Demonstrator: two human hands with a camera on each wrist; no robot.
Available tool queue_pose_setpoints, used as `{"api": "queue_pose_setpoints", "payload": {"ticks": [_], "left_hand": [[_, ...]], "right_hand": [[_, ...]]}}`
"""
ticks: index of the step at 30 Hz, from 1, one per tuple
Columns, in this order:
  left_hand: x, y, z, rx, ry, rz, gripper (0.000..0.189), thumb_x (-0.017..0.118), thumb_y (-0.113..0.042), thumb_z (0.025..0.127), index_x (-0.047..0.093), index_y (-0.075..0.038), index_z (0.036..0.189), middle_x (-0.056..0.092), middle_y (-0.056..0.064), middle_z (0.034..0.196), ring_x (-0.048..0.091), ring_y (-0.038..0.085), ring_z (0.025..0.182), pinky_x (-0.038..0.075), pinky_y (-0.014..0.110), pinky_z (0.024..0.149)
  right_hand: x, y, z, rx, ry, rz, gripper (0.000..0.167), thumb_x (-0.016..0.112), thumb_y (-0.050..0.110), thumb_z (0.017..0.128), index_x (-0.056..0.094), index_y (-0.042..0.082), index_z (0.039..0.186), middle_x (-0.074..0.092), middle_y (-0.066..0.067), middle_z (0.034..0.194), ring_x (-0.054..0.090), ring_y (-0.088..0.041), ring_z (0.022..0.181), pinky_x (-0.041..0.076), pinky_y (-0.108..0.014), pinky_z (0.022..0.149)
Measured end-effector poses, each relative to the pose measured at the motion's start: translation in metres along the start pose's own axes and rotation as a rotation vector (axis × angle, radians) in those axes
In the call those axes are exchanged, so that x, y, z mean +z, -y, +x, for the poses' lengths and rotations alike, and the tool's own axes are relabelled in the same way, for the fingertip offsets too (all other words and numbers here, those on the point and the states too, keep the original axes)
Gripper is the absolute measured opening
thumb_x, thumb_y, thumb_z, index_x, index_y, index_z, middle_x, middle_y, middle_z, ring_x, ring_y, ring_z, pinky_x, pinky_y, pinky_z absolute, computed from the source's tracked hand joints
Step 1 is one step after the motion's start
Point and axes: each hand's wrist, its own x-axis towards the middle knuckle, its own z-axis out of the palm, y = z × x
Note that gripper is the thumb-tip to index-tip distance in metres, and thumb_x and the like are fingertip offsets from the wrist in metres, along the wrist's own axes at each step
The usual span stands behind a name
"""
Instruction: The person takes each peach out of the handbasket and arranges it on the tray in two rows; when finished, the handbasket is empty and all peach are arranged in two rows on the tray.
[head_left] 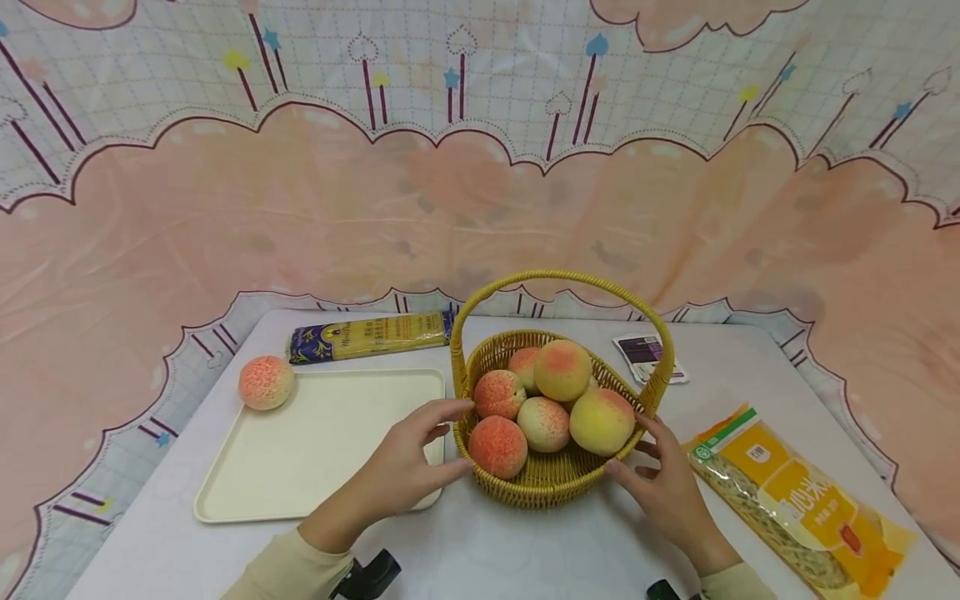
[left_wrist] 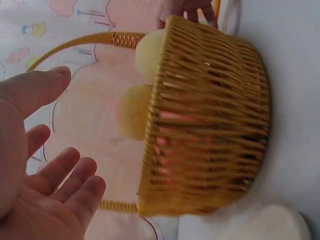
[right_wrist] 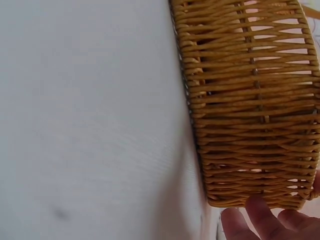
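A yellow woven basket (head_left: 551, 492) with a tall arched handle (head_left: 558, 275) stands upright on the table, holding several peaches. Among them are a reddish peach (head_left: 497, 447) at the front left and a yellower peach (head_left: 602, 421) at the right. My left hand (head_left: 405, 458) is beside the basket's left rim, thumb and fingers spread apart. In the left wrist view, a gap shows between that hand (left_wrist: 55, 175) and the wicker. My right hand (head_left: 667, 492) is at the basket's right side, its fingertips (right_wrist: 257, 207) right at the woven wall in the right wrist view.
A cream tray (head_left: 322, 450) lies left of the basket, with another peach (head_left: 266, 383) at its far left corner. Behind the tray is a long yellow-and-blue packet (head_left: 371, 337). A small dark-and-white packet (head_left: 647, 358) lies behind the basket's right side; an orange noodle bag (head_left: 802, 508) lies farther right.
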Motion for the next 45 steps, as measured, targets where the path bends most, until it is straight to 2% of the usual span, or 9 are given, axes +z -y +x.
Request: {"api": "queue_pose_setpoints", "payload": {"ticks": [4, 12, 20, 24, 33, 39, 45], "left_hand": [[0.007, -0.011, 0.019, 0.000, 0.048, -0.006, 0.061, 0.078, -0.011, 0.087, 0.052, -0.002, 0.141, 0.054, 0.012, 0.140, 0.053, 0.032, 0.127, 0.046, 0.046, 0.103], [0.022, -0.019, 0.055, 0.026, 0.122, -0.004, 0.061, 0.077, -0.014, 0.087, 0.052, -0.003, 0.142, 0.052, 0.009, 0.143, 0.052, 0.032, 0.127, 0.045, 0.046, 0.104], [0.032, -0.018, 0.081, 0.001, 0.120, 0.012, 0.063, 0.077, -0.020, 0.090, 0.049, -0.006, 0.145, 0.047, 0.010, 0.148, 0.046, 0.029, 0.133, 0.041, 0.045, 0.107], [0.035, -0.018, 0.093, -0.033, 0.120, 0.017, 0.066, 0.076, -0.021, 0.090, 0.047, -0.008, 0.147, 0.045, 0.007, 0.150, 0.043, 0.027, 0.136, 0.041, 0.045, 0.107], [0.039, -0.017, 0.115, -0.143, 0.117, 0.024, 0.069, 0.076, -0.026, 0.090, 0.044, -0.015, 0.151, 0.042, 0.005, 0.153, 0.043, 0.028, 0.137, 0.039, 0.047, 0.108], [0.043, -0.012, 0.128, -0.156, 0.107, 0.036, 0.067, 0.074, -0.025, 0.091, 0.044, -0.017, 0.151, 0.042, 0.003, 0.154, 0.040, 0.025, 0.139, 0.038, 0.044, 0.110], [0.044, -0.008, 0.135, -0.207, 0.117, 0.025, 0.070, 0.075, -0.028, 0.092, 0.042, -0.021, 0.153, 0.040, 0.002, 0.155, 0.042, 0.026, 0.138, 0.039, 0.045, 0.108]], "right_hand": [[0.001, -0.001, -0.001, 0.016, -0.003, 0.019, 0.074, 0.074, 0.020, 0.093, 0.033, 0.002, 0.151, 0.022, -0.028, 0.158, 0.052, -0.042, 0.122, 0.053, -0.028, 0.082], [0.003, -0.001, -0.003, 0.042, -0.018, 0.000, 0.073, 0.074, 0.025, 0.093, 0.033, 0.005, 0.151, 0.028, -0.026, 0.156, 0.054, -0.041, 0.121, 0.053, -0.027, 0.082], [0.003, 0.000, -0.004, 0.051, -0.018, 0.012, 0.073, 0.074, 0.023, 0.093, 0.033, 0.004, 0.151, 0.028, -0.027, 0.155, 0.054, -0.041, 0.120, 0.053, -0.027, 0.081], [0.002, 0.000, -0.003, 0.058, -0.014, 0.015, 0.074, 0.074, 0.023, 0.093, 0.032, 0.004, 0.151, 0.027, -0.027, 0.156, 0.054, -0.041, 0.121, 0.053, -0.026, 0.081], [0.003, 0.000, -0.004, 0.071, -0.010, -0.002, 0.073, 0.073, 0.022, 0.094, 0.032, 0.004, 0.151, 0.027, -0.027, 0.156, 0.055, -0.041, 0.120, 0.052, -0.024, 0.081], [0.003, 0.000, -0.004, 0.073, -0.011, 0.002, 0.074, 0.074, 0.022, 0.094, 0.032, 0.004, 0.151, 0.028, -0.027, 0.155, 0.055, -0.041, 0.120, 0.052, -0.025, 0.081], [0.003, 0.000, -0.004, 0.090, -0.003, 0.004, 0.075, 0.073, 0.024, 0.094, 0.030, 0.003, 0.152, 0.028, -0.026, 0.155, 0.055, -0.041, 0.121, 0.052, -0.024, 0.081]]}}
